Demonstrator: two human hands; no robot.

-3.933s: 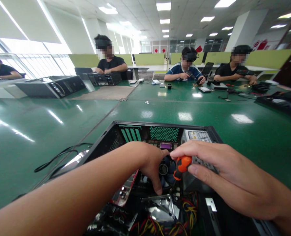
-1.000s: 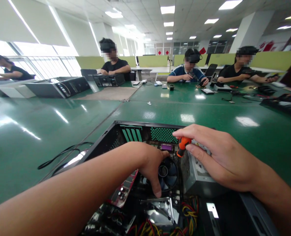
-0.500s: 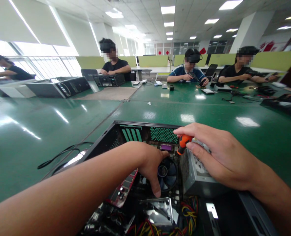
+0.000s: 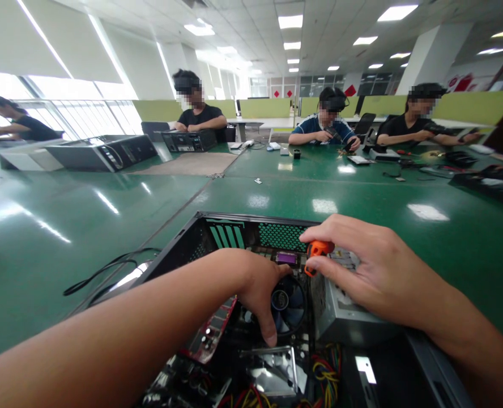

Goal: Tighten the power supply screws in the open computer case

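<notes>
An open black computer case [image 4: 179, 241] lies in front of me, its inside facing up. My left hand [image 4: 258, 286] reaches into it and spans a round black cooling fan [image 4: 288, 306], with thumb and forefinger at opposite edges. My right hand [image 4: 362, 263] pinches the orange and black handle of a screwdriver [image 4: 318, 255] between thumb and fingers, above the gap between the fan and the grey power supply [image 4: 340, 311]. The screwdriver's shaft is hard to make out. A red circuit board [image 4: 211, 331] shows beneath my left forearm.
Coloured cables [image 4: 328, 368] and a metal bracket [image 4: 277, 368] lie in the near part of the case. A black cable [image 4: 107, 269] rests on the green table [image 4: 183, 190] to the left. Several people sit beyond, with other computer cases [image 4: 102, 152] and parts before them.
The screwdriver handle has turned and tilted in my right fingers, and my right thumb has shifted slightly left. My left hand stays at the fan.
</notes>
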